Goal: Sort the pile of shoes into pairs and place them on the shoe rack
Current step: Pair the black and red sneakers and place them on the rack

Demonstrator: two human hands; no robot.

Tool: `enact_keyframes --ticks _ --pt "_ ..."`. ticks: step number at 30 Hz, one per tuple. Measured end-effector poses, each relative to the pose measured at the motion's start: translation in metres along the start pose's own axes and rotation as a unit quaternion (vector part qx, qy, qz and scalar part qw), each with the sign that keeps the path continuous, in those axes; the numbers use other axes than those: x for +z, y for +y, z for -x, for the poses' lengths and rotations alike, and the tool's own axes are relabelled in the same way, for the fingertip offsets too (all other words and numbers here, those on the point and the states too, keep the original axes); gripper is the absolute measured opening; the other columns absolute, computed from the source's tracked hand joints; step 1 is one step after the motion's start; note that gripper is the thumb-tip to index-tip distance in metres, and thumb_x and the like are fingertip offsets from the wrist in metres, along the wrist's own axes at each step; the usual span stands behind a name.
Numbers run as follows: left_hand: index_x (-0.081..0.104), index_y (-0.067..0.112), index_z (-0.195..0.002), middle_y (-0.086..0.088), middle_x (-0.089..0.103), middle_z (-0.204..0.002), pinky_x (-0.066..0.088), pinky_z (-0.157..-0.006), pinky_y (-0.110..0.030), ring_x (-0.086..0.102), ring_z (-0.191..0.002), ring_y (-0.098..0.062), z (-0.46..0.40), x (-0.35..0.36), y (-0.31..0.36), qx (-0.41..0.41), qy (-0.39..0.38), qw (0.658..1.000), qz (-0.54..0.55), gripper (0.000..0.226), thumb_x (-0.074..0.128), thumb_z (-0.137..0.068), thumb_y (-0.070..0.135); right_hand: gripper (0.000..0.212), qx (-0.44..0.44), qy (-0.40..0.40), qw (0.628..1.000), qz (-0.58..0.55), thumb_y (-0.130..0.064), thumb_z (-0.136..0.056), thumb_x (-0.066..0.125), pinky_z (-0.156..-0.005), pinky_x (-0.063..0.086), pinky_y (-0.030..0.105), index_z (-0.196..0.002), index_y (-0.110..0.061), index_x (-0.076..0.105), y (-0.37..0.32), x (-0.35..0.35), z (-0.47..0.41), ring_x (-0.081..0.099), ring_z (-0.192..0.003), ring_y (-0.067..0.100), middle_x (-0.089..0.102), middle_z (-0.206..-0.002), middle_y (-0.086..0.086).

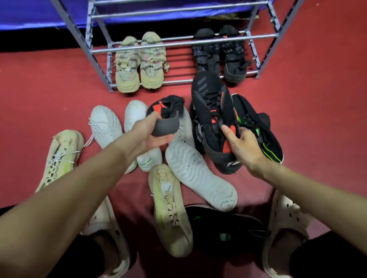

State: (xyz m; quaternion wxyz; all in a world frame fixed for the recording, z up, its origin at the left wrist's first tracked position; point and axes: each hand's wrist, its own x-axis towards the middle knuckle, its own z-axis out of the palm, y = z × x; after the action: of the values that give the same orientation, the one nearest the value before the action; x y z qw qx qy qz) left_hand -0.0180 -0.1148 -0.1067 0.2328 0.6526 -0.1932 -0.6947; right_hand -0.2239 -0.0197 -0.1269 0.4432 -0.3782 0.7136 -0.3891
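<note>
My left hand grips the heel of a black shoe with orange marks, lifted above the pile. My right hand grips its match, a black and orange sneaker, held toe-forward near the rack. The grey metal shoe rack stands ahead; its bottom shelf carries a beige pair on the left and a dark pair on the right. On the red floor lie white sneakers, cream shoes, an upturned white shoe and black shoes with green trim.
The red carpet spreads to the left and right of the pile. A blue cloth hangs behind the rack. My feet in pale clogs stand at the near side of the pile. The rack's upper bars hold nothing.
</note>
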Motion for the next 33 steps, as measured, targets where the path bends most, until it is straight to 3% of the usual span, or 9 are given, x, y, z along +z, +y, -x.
enact_keyframes --ticks 4,6,9,11,15,18,23,29,33 --pt "0.052 0.009 -0.090 -0.012 0.061 -0.093 0.059 -0.048 -0.029 0.068 -0.070 -0.024 0.037 -0.025 0.013 0.020 -0.033 0.999 0.004 0.005 0.052 -0.088 0.013 0.027 -0.036 -0.011 0.999 0.018 -0.030 -0.095 0.050 -0.061 0.042 0.008 -0.092 -0.009 0.066 -0.030 0.002 0.012 0.053 -0.064 0.000 0.061 -0.078 -0.002" --pt "0.054 0.009 -0.087 -0.013 0.062 -0.091 0.058 -0.048 -0.029 0.069 -0.060 -0.024 0.057 -0.036 0.020 0.043 -0.042 0.997 -0.038 0.005 0.053 -0.087 0.014 0.029 -0.047 -0.005 0.999 0.021 -0.029 -0.095 0.049 -0.050 0.036 0.013 -0.078 -0.008 0.057 -0.044 0.004 0.016 0.041 -0.053 0.000 0.049 -0.068 0.003" --pt "0.054 0.006 -0.088 -0.015 0.061 -0.085 0.060 -0.050 -0.033 0.068 -0.051 -0.023 0.086 -0.049 0.034 0.084 -0.031 0.995 -0.053 0.007 0.052 -0.089 0.013 0.037 -0.056 0.006 0.998 0.003 -0.031 -0.093 0.048 -0.060 0.039 0.024 -0.081 0.004 0.055 -0.066 0.009 0.019 0.048 -0.066 0.010 0.056 -0.075 0.011" --pt "0.055 0.006 -0.087 -0.013 0.063 -0.083 0.061 -0.055 -0.035 0.068 -0.060 -0.025 0.101 -0.057 0.047 0.107 -0.033 0.993 -0.040 0.008 0.050 -0.090 0.013 0.028 -0.060 0.011 0.998 -0.015 -0.028 -0.092 0.046 -0.061 0.039 0.028 -0.079 -0.004 0.055 -0.084 0.014 0.019 0.049 -0.068 0.015 0.057 -0.075 0.011" --pt "0.057 0.004 -0.091 -0.012 0.064 -0.091 0.060 -0.055 -0.035 0.064 -0.078 -0.024 0.110 -0.067 0.072 0.107 -0.045 0.993 -0.006 0.013 0.046 -0.091 0.012 0.031 -0.081 0.010 0.997 -0.017 -0.015 -0.092 0.043 -0.052 0.029 0.029 -0.061 -0.020 0.038 -0.119 0.020 0.000 0.035 -0.054 0.013 0.039 -0.059 0.002" --pt "0.056 0.004 -0.096 -0.013 0.062 -0.100 0.060 -0.055 -0.038 0.063 -0.083 -0.024 0.099 -0.073 0.087 0.121 -0.039 0.992 0.015 0.013 0.045 -0.092 0.010 0.040 -0.064 0.015 0.998 -0.019 -0.013 -0.091 0.043 -0.048 0.028 0.026 -0.053 -0.021 0.033 -0.135 0.032 -0.021 0.034 -0.042 0.007 0.040 -0.043 -0.006" --pt "0.056 0.003 -0.098 -0.011 0.063 -0.092 0.059 -0.053 -0.037 0.064 -0.079 -0.024 0.055 -0.074 0.109 0.124 -0.041 0.991 0.036 0.015 0.043 -0.095 0.011 0.044 -0.055 0.017 0.998 -0.020 -0.012 -0.092 0.041 -0.041 0.032 0.017 -0.049 -0.017 0.037 -0.147 0.059 -0.061 0.039 -0.030 0.000 0.041 -0.027 -0.011" --pt "0.052 0.001 -0.113 -0.014 0.063 -0.097 0.059 -0.048 -0.035 0.063 -0.078 -0.024 -0.013 -0.067 0.144 0.149 -0.026 0.987 0.061 0.022 0.048 -0.094 0.012 0.039 -0.047 0.015 0.998 -0.037 -0.015 -0.091 0.044 -0.051 0.035 0.026 -0.052 -0.017 0.042 -0.159 0.093 -0.136 0.043 -0.036 0.001 0.048 -0.033 -0.009" --pt "0.051 0.001 -0.107 -0.018 0.058 -0.105 0.057 -0.042 -0.033 0.062 -0.076 -0.026 -0.050 -0.056 0.161 0.155 -0.017 0.979 0.129 0.017 0.051 -0.092 0.010 0.040 -0.057 0.013 0.998 -0.039 -0.014 -0.092 0.042 -0.053 0.041 0.021 -0.053 -0.016 0.045 -0.170 0.111 -0.175 0.047 -0.049 0.006 0.053 -0.047 -0.006"
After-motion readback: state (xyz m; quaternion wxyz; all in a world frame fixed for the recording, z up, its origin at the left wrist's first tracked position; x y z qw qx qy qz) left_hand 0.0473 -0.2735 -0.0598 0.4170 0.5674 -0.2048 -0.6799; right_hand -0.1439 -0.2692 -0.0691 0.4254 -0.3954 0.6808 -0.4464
